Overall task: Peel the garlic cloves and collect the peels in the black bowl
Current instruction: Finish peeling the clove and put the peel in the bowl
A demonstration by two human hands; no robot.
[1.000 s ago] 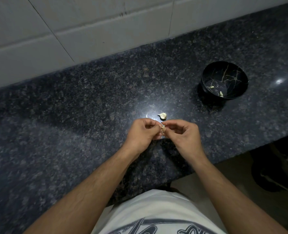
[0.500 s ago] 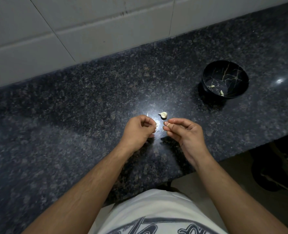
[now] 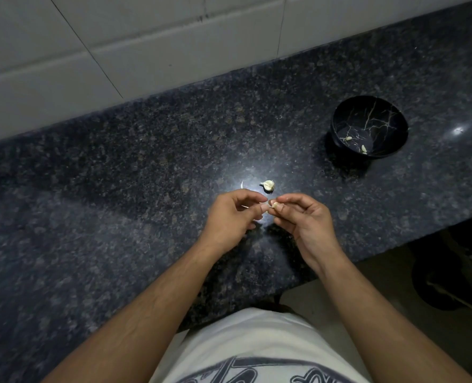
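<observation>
My right hand (image 3: 306,222) pinches a small pale garlic clove (image 3: 275,205) between thumb and forefinger, just above the counter. My left hand (image 3: 229,217) is beside it with curled fingers, its thumb and fingertip closing on the clove's left end. Another garlic piece (image 3: 268,185) lies on the counter just beyond my hands, with a thin white sliver of peel (image 3: 241,184) to its left. The black bowl (image 3: 340,114) with gold vein lines stands at the far right and holds two small pale bits (image 3: 364,148).
The dark speckled granite counter (image 3: 118,189) runs to a white tiled wall (image 3: 146,51) at the back. Its front edge cuts diagonally at lower right, where the floor and a dark round object (image 3: 450,272) show.
Half a second ago my hands were apart with the clove in my right fingers. My left hand has come back to the clove, so both hands meet on it again.
</observation>
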